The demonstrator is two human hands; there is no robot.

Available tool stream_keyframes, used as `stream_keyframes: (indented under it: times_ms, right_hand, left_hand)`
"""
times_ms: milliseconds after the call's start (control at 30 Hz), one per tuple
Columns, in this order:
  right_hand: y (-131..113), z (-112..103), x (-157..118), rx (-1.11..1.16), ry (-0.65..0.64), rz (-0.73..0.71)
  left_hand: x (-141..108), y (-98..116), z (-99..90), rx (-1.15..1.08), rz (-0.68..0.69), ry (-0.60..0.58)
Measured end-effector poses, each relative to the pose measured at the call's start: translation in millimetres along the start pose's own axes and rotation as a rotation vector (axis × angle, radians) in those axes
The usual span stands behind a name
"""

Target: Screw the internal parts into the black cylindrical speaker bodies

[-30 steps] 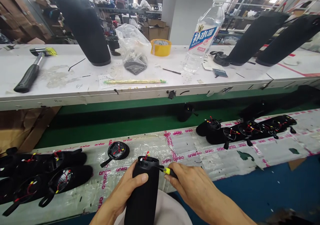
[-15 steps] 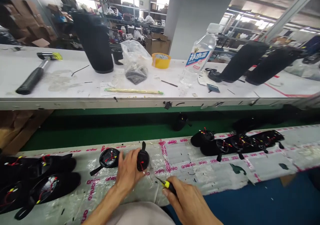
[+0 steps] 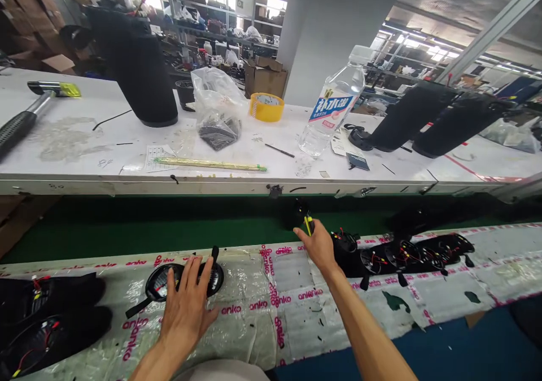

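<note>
My left hand [image 3: 186, 295] lies with fingers spread over two black round-ended pieces, a left piece [image 3: 157, 283] and a right piece [image 3: 217, 278], each with a strap tab. The hand hides the area between them. Farther right, my right hand [image 3: 318, 246] is closed around a black-and-yellow-handled tool [image 3: 309, 224]. Its tip cannot be made out against the dark space under the bench. Just behind the tool is a black cylinder [image 3: 295, 211]. Close on the right of this hand lies a black sleeve with loose wires [image 3: 346, 248].
Several black wired cylinders [image 3: 406, 257] lie in a row at right, others [image 3: 63, 327] at left, on the plastic-wrapped surface [image 3: 292, 307]. The white bench [image 3: 237, 169] above carries a hammer [image 3: 21, 122], yellow tape [image 3: 266, 108], a water bottle [image 3: 332, 110] and upright black cylinders [image 3: 138, 70].
My right hand has moved forward and up with the tool, toward the bench's underside. My left hand's fingers have spread flatter over the two pieces. The view has shifted right.
</note>
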State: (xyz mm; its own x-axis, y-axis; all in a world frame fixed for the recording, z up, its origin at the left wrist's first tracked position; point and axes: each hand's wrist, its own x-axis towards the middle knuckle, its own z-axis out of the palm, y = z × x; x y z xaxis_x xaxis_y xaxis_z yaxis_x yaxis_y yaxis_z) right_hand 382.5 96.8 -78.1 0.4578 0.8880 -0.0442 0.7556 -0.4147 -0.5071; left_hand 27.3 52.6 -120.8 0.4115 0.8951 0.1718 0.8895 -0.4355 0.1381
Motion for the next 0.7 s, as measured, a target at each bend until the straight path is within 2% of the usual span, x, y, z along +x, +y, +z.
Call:
stream_keyframes:
  times_ms: [67,167,333,433,533,600,700]
  right_hand:
    - [-4.4,2.2,37.9,-0.033,0.027,0.057]
    - [-13.2,6.8,75.6,-0.068,0.009,0.145]
    - [-21.4,13.9,98.0,-0.072,-0.053,0.238]
    - [-18.0,11.1,92.4,-0.031,-0.077,0.252]
    - [-7.9,-0.3,69.6,0.043,-0.104,0.235]
    - [-0.9,-13.1,44.9,0.122,-0.141,0.197]
    - [-0.3,-38.5,-1.0,0.303,-0.260,0.102]
  left_hand:
    - [-8.0,0.9,-6.5,-0.016,0.007,0.031]
    - [-21.2,3.6,-13.0,-0.063,0.006,0.078]
    - [-35.7,5.7,-8.5,-0.164,-0.165,0.118]
    - [-35.3,3.7,-9.9,-0.211,-0.162,0.116]
    - [-24.6,7.1,-26.2,-0.345,-0.096,0.048]
    - [-9.9,13.8,-45.1,-0.527,-0.117,-0.092]
    - [22.1,25.0,-75.5,-0.846,-0.227,-0.365]
